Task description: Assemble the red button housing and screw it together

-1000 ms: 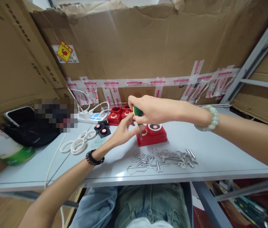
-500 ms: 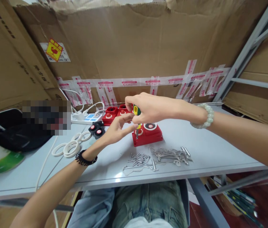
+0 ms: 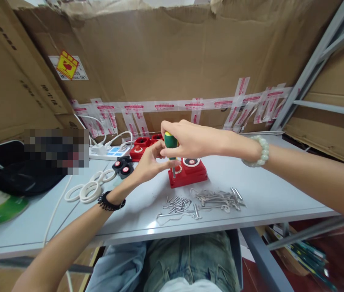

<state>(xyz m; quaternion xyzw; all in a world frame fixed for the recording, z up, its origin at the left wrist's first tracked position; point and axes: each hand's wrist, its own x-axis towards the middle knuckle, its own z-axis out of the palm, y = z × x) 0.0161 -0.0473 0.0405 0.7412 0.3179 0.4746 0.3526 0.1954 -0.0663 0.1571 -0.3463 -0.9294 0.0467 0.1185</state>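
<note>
My right hand (image 3: 190, 140) is wrapped round the green and yellow handle of a screwdriver (image 3: 171, 140), held upright with its shaft pointing down. The shaft's tip meets the front left corner of a red box (image 3: 188, 177) with a white-ringed black round part on top. My left hand (image 3: 152, 162) is closed about the lower part of the screwdriver, its thumb stretched across in front of the shaft. The left fingertips are partly hidden behind the right hand. Whether a screw sits under the tip is too small to tell.
In front of the box lie loose screws (image 3: 178, 204) and a pile of metal rods with cords (image 3: 220, 198). White rings (image 3: 90, 192) and black parts (image 3: 125, 170) lie at left. More red boxes (image 3: 138, 152) and a power strip (image 3: 111, 153) stand behind. Cardboard (image 3: 159, 61) walls the back.
The screwdriver handle has turned and tilted in my right hand, so more of its green side shows. My left hand stays by the shaft. The red box keeps its place.
</note>
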